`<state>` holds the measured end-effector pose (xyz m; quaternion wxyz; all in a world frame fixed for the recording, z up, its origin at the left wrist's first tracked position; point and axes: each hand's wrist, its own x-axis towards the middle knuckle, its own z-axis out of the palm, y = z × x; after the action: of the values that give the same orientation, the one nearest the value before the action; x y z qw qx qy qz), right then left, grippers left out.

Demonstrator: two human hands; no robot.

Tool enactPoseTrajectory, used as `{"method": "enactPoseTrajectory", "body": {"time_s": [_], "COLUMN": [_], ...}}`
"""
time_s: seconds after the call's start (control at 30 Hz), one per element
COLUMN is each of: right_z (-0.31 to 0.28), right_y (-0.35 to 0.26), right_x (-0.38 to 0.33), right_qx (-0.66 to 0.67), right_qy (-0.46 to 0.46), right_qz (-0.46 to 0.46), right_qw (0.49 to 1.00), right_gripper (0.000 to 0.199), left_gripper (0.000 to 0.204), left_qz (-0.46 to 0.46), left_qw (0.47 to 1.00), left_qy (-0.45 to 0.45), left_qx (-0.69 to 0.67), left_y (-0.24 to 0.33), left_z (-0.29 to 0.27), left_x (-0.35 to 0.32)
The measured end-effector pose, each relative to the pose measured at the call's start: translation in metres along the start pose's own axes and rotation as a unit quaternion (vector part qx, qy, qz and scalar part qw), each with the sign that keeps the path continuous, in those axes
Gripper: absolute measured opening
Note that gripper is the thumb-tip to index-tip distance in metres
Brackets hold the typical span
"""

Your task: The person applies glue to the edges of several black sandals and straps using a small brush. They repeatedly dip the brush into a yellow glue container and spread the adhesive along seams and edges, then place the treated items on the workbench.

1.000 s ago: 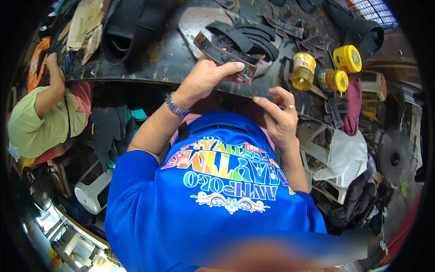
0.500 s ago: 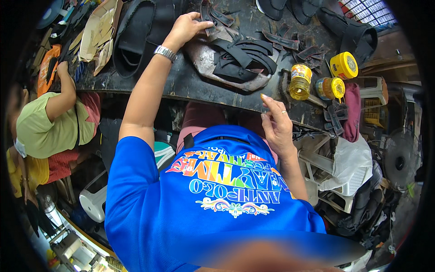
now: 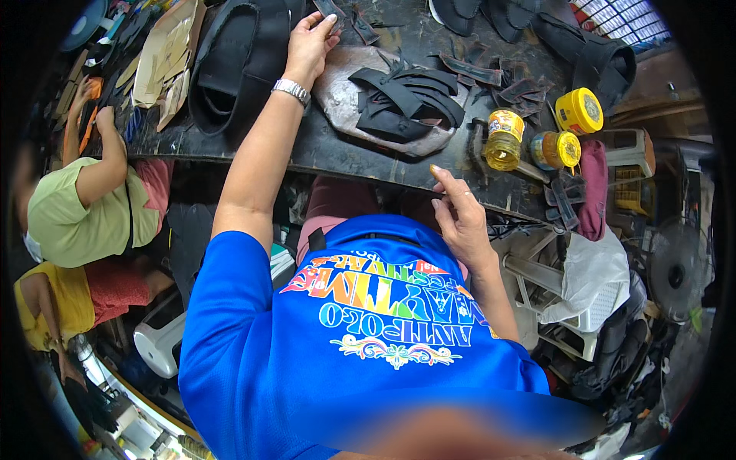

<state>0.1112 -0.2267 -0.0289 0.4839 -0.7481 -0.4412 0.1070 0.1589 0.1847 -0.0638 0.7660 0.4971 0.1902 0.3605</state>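
Note:
My left hand (image 3: 312, 47), wearing a metal wristwatch, reaches over the far side of the dark table. Its fingers are drawn together; whatever is between them cannot be made out against the dark surface. Close by lie dark strap pieces (image 3: 363, 27). Nearer to me, black straps (image 3: 402, 103) are heaped on a grey, stone-like slab (image 3: 337, 83). My right hand (image 3: 462, 218) hovers by the table's near edge, open and holding nothing, fingers loosely bent and apart.
Large black sole-like pieces (image 3: 230, 69) lie left. On the right stand a jar of yellowish liquid (image 3: 504, 146) and two yellow-lidded jars (image 3: 580, 112), (image 3: 557, 150), near a hammer (image 3: 529, 170). More strap pieces (image 3: 525, 96) lie behind. Another person (image 3: 84, 203) works at the left.
My left hand has moved left and farther away from the strap pieces, its fingers now drawn in. The right hand has shifted slightly left. The co-worker has raised a hand with something orange.

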Motion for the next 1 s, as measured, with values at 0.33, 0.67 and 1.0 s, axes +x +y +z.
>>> {"method": "enactPoseTrajectory", "body": {"time_s": [0.33, 0.67, 1.0], "right_z": [-0.001, -0.033, -0.047], "right_y": [-0.001, 0.003, 0.010], "right_x": [-0.005, -0.004, 0.010], "right_qx": [-0.028, -0.152, -0.337], "right_qy": [-0.026, 0.115, 0.026], "right_qz": [0.026, 0.054, 0.230], "right_qw": [0.999, 0.980, 0.913], "right_gripper": [0.060, 0.035, 0.064], "left_gripper": [0.072, 0.045, 0.021], "left_qz": [-0.018, 0.355, 0.332], "left_qw": [0.895, 0.696, 0.795], "left_qy": [-0.035, -0.350, -0.286], "left_qx": [0.444, 0.517, 0.419], "left_y": [0.028, 0.040, 0.046], "left_z": [0.004, 0.033, 0.053], "left_x": [-0.018, -0.120, -0.096]}}
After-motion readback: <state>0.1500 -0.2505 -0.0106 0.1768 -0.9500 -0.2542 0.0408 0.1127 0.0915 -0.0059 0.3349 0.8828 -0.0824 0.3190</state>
